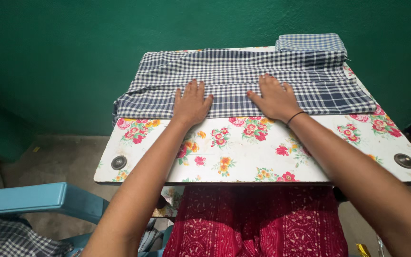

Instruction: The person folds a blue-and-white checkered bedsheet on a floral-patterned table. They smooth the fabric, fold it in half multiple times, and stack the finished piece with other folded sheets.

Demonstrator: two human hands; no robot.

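Right now I have both hands flat on the checked cloth (243,78), fingers spread and gripping nothing: left hand (191,103) on its near edge left of centre, right hand (276,99) just beside it to the right. The cloth lies across the far half of the tabletop (243,152), already folded lengthwise into a long band, its left end drooping over the edge. By my reading the first folds are done and pressed; the band is still full width, so the crosswise folds remain. A second, smaller folded cloth (311,42) in a finer blue check sits at the far right corner, touching the band, which I take for a finished piece. The tabletop is white with red and orange flowers and a round metal fitting at each near corner. Behind it stands a green wall (63,57); a blue chair (39,200) is at the near left on a bare grey floor (58,159).
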